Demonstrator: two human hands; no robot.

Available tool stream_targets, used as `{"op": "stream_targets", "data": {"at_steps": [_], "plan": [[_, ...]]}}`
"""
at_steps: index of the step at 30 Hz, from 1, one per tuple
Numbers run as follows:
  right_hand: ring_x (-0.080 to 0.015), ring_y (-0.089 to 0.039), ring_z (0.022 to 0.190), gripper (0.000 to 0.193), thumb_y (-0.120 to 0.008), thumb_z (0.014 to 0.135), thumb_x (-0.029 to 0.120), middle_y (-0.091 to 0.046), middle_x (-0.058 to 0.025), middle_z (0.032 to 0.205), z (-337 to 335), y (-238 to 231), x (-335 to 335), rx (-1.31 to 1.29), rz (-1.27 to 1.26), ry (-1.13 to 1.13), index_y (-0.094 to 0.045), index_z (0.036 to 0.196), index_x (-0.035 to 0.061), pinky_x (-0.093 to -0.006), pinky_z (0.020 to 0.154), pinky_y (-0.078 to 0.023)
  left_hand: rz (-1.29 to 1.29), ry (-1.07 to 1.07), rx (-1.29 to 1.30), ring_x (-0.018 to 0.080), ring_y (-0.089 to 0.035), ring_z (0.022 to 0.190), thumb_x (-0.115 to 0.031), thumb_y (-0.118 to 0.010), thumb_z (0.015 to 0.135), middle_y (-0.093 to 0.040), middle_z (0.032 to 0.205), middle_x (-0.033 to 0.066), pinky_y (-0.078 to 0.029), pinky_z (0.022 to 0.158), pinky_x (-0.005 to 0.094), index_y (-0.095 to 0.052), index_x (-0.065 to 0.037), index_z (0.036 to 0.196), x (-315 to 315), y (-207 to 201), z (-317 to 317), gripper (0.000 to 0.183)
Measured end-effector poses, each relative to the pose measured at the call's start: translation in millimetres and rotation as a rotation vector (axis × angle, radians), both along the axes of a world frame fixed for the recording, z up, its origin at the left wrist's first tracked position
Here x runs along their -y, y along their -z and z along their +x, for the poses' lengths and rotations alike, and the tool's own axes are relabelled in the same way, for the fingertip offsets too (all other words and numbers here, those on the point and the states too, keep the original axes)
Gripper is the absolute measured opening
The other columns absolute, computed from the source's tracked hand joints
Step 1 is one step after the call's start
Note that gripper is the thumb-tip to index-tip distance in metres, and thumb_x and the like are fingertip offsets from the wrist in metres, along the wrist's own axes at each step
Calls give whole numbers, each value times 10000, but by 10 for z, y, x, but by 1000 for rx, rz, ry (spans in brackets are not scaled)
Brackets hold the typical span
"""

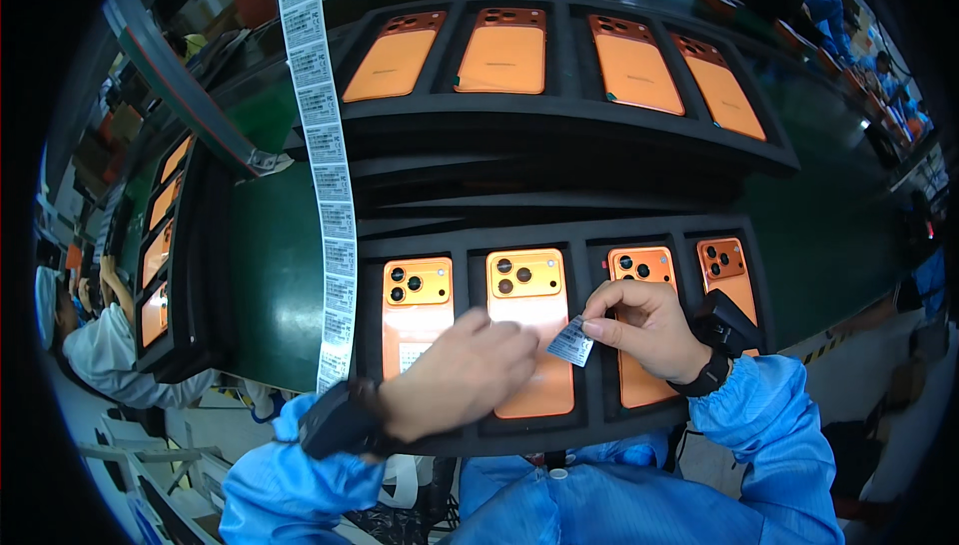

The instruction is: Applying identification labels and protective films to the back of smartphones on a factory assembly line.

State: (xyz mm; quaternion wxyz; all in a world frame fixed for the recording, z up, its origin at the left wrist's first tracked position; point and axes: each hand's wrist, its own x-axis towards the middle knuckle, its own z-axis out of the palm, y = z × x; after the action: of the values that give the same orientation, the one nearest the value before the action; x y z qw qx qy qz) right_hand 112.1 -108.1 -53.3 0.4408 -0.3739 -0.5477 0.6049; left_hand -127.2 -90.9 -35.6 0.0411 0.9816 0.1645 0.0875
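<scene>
Between the thumb and forefinger of my right hand (pixel 644 330) is a small printed label (pixel 570 343), silvery white, held by one corner. Beneath it lies an orange smartphone (pixel 534 400), back up, in a slot of the black foam tray (pixel 639 228). My left hand (pixel 468 370) hovers over the gap between this phone and the one at the left (pixel 418 317); motion blurs its fingers. That left phone bears a pale patch, partly covered by my hand. Behind my right hand another orange phone (pixel 641 390) shows in part, and one more phone (pixel 727 275) sits at the tray's right end.
A long strip of printed labels (pixel 318 135) hangs down left of the tray. Behind stands a raised foam tray (pixel 559 105) of orange phones. Further left on the green table (pixel 285 275) is another tray (pixel 185 315); a grey metal arm (pixel 180 85) slants above. Co-workers sit at both sides.
</scene>
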Motion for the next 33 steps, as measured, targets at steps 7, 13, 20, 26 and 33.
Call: {"op": "stream_targets", "data": {"at_steps": [7,13,20,26,33], "plan": [[-164,-538,747,87,-707,786,119,-577,-12,725,-124,5,-28,475,537,-65,-650,819,61,-309,747,-381,-61,-373,539,344,-554,982,-19,-594,775,-566,1063,176,-428,868,426,-553,24,832,-651,331,273,83],[-150,-524,757,112,-702,795,192,-608,23,746,-251,136,-113,696,715,-29,-634,762,109,-328,736,-300,-345,-564,732,338,-586,872,2,-602,781,-607,960,169,-464,810,412,-544,14,836,-658,389,294,82],[-167,-512,774,89,-673,803,196,-575,16,719,-237,154,-146,755,737,-85,-625,790,123,-353,741,-299,-299,-532,747,328,-585,867,7,-600,771,-606,934,161,-458,803,398,-541,18,828,-676,419,311,82],[-172,-504,763,103,-677,802,210,-565,17,710,-246,132,-165,759,736,-110,-619,780,128,-352,741,-296,-305,-542,737,328,-584,861,8,-601,769,-607,934,156,-457,808,400,-544,16,826,-654,378,295,81],[-176,-493,756,120,-680,801,228,-559,21,702,-244,128,-179,756,733,-127,-617,775,129,-355,745,-292,-293,-537,732,323,-585,860,7,-599,775,-608,935,155,-457,811,398,-544,15,826,-662,391,289,76]]}}
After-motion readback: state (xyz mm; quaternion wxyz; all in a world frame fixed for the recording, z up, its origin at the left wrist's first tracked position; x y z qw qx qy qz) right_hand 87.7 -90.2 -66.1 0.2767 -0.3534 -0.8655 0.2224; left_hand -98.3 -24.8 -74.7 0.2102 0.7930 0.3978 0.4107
